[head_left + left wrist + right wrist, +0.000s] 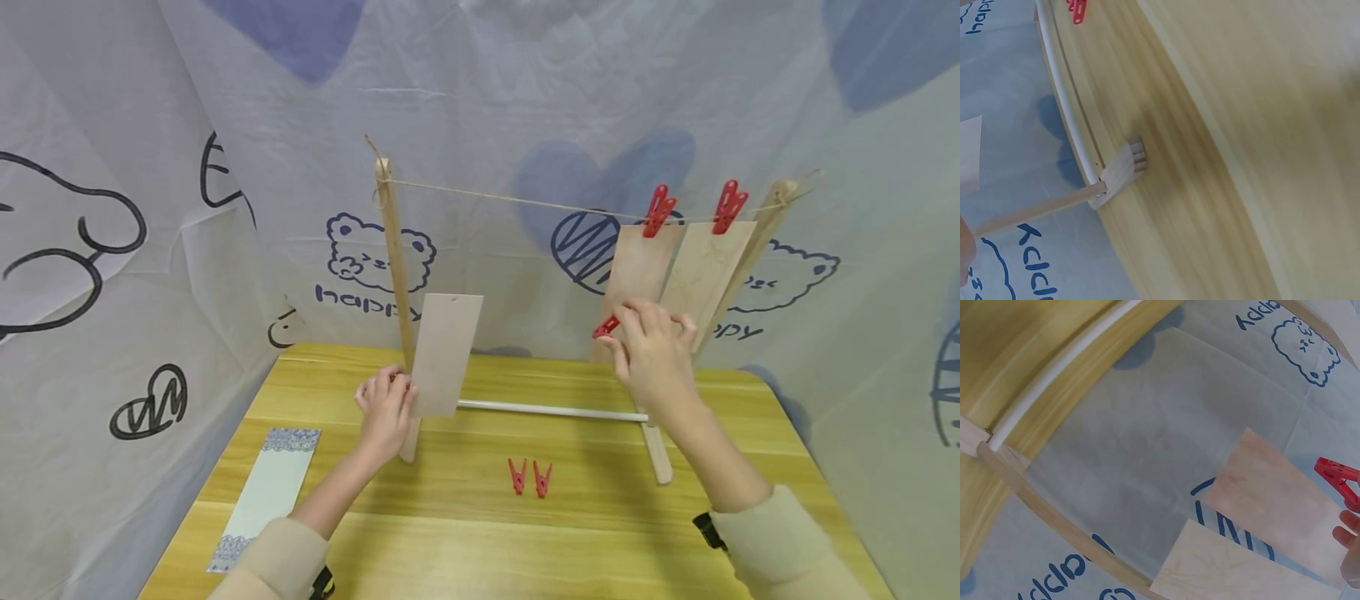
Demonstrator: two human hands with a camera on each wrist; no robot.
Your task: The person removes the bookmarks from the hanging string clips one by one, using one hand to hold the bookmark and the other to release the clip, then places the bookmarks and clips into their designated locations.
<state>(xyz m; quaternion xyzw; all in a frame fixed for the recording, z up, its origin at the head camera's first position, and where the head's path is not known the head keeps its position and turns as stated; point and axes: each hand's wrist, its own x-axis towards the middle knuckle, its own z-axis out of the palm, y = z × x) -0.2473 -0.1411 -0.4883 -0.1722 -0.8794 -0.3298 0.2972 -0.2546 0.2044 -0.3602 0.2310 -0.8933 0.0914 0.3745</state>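
Note:
My left hand [386, 408] holds a pale card [447, 354] by its lower left edge; a small hole shows at the card's top. The card stands upright in front of the rack's left wooden post [396, 250]. Between thumb and fingers my right hand [656, 354] pinches a red clothespin [605, 327], in front of the hanging cards. A pinkish card [637, 262] and a cream card [705, 275] hang from the string [510, 198] by red clothespins [658, 212]. In the right wrist view the pinched clothespin [1338, 478] appears at the right edge.
Two red clothespins [542, 479] lie on the wooden table [465, 533]. A card with blue lace-patterned ends [270, 483] lies at the left. A white rod [555, 410] joins the rack's feet. Patterned cloth [480, 108] hangs behind.

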